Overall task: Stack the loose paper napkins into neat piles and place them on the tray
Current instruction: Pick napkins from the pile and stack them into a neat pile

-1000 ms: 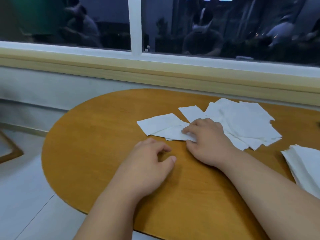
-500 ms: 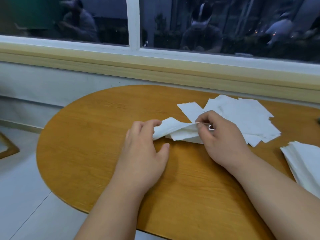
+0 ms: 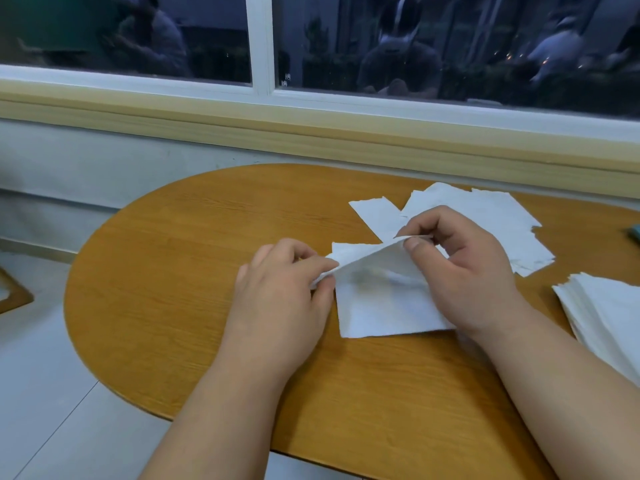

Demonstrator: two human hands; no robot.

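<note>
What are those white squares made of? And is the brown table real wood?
The napkin being held looks like thin, soft, matte paper tissue: it droops and creases, and its edges look rough. The table looks like wood or a wood-print laminate: orange-brown with grain lines and a smooth, faintly shiny top. I cannot tell which of the two it is.

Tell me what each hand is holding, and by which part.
One white napkin, by its raised edge: left hand pinches the left corner, right hand the right corner.

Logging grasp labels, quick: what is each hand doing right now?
Left hand: pinching the napkin at its left edge.
Right hand: pinching its top corner.
</note>
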